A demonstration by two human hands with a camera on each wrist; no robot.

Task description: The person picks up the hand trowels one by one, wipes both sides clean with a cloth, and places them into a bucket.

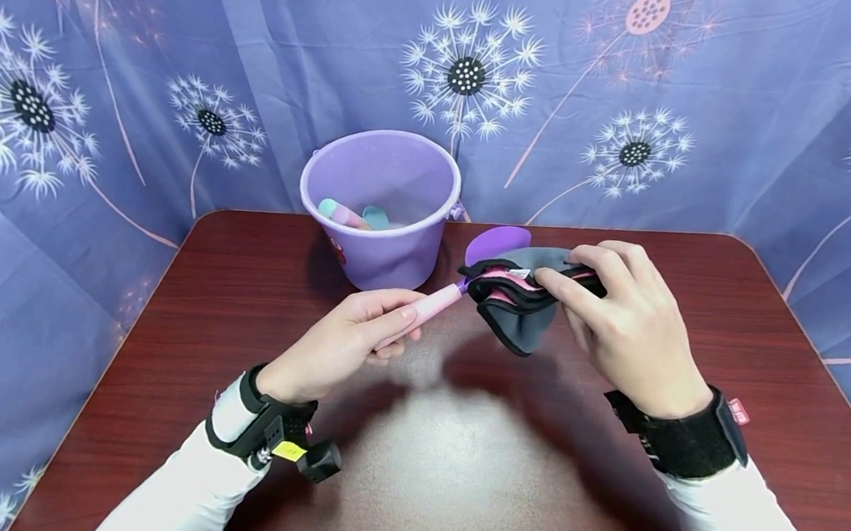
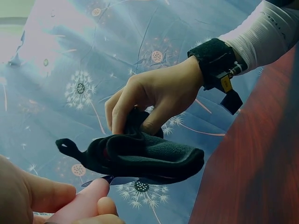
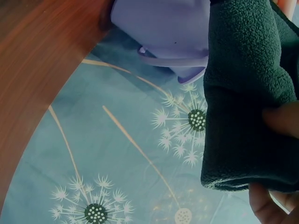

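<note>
My left hand (image 1: 348,334) grips the pink handle of a utensil with a rounded purple head (image 1: 498,244), which points up and away to the right. My right hand (image 1: 627,323) pinches a folded grey cloth (image 1: 533,328) with black edging and pink inner layers. In the head view the cloth overlaps the lower part of the purple head. The left wrist view has the bunched cloth (image 2: 145,154) just above the end of the pink handle (image 2: 81,207), a loop sticking out at its left. The fuzzy grey cloth (image 3: 247,93) fills the right side of the right wrist view.
A purple bucket (image 1: 389,256) stands at the back of the dark red wooden table (image 1: 261,261), left of the cloth. Inside it lie a pink and teal piece (image 1: 341,211) and a teal round piece (image 1: 375,216). A blue dandelion-print curtain (image 1: 337,50) hangs behind.
</note>
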